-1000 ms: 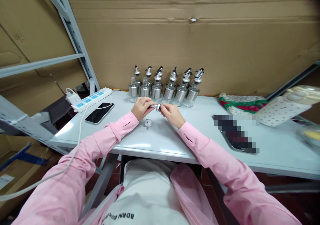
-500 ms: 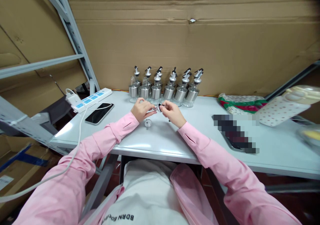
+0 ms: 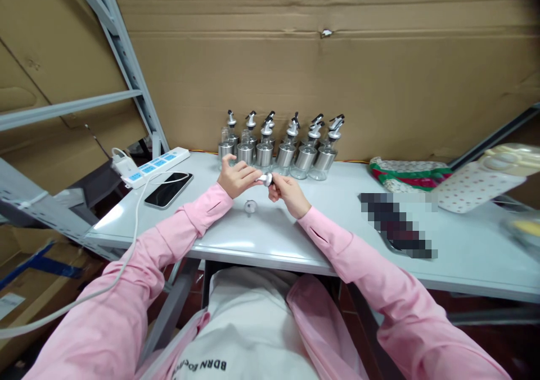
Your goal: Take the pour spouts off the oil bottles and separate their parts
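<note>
Right hand (image 3: 291,193) grips the dark end of a spout (image 3: 268,179) above the table (image 3: 274,239), in front of the bottles (image 3: 286,156); left hand (image 3: 236,178) has its fingertips at the pale end, index finger raised, and whether they pinch or merely touch cannot be told; progress, as judged: largely done, with fitted spouts (image 3: 314,132) on four front-row bottles and on those behind, as far as visible; two bare bottles (image 3: 244,153), at the front row's left end, show clear tops and no spout; the held spout is not on any bottle; one small round part (image 3: 250,206) lies loose on the table, near the left hand; containers: no liquid shows in the bottles' clear glass, though steel bands hide their middles; a lidded, dotted tumbler (image 3: 472,186) at right conceals its contents; a blurred bowl (image 3: 525,228) at the far right shows something yellow, not identifiable
</note>
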`<state>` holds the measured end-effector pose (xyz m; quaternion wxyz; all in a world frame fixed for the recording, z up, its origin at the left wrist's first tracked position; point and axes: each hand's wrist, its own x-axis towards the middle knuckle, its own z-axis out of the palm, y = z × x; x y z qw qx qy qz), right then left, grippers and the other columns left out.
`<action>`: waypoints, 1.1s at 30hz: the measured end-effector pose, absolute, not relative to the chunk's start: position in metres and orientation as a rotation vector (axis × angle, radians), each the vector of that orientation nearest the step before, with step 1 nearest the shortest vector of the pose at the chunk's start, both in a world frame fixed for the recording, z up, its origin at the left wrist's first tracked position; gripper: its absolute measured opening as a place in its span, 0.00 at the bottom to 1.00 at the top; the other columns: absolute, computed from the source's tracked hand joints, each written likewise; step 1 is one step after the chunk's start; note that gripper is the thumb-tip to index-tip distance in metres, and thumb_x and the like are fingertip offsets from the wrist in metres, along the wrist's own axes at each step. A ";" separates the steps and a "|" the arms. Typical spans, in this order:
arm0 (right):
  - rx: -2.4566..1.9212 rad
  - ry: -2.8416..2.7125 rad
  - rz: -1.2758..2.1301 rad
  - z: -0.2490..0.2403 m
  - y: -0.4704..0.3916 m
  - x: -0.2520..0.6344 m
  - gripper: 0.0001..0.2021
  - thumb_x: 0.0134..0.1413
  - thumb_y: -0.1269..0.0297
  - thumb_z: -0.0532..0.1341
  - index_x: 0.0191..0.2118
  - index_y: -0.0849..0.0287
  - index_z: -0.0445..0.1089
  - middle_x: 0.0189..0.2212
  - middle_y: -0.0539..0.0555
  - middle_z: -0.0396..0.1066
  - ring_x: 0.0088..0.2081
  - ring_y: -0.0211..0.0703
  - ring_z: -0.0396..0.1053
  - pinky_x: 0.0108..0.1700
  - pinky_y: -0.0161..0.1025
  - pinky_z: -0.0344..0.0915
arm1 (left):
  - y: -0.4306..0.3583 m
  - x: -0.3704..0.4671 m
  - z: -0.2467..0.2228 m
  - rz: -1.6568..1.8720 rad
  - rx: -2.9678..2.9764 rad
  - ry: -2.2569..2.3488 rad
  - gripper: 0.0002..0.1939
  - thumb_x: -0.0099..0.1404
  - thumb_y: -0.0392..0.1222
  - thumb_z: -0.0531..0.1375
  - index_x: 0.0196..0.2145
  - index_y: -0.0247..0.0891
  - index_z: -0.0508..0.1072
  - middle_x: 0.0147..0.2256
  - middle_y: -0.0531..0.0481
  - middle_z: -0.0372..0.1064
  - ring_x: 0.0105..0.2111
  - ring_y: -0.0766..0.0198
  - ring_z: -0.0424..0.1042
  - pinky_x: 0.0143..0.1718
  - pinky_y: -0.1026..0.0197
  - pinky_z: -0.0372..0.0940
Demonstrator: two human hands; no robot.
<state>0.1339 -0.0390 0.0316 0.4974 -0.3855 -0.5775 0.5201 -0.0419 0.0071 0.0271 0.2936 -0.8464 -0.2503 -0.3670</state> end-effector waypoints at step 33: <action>-0.923 -1.809 0.300 0.027 -0.039 0.124 0.10 0.51 0.59 0.56 0.27 0.60 0.67 0.20 0.50 0.70 0.22 0.36 0.66 0.27 0.32 0.62 | 0.027 -0.070 0.039 -0.886 -2.177 -0.564 0.22 0.67 0.56 0.42 0.33 0.43 0.70 0.18 0.56 0.66 0.23 0.68 0.60 0.45 0.51 0.47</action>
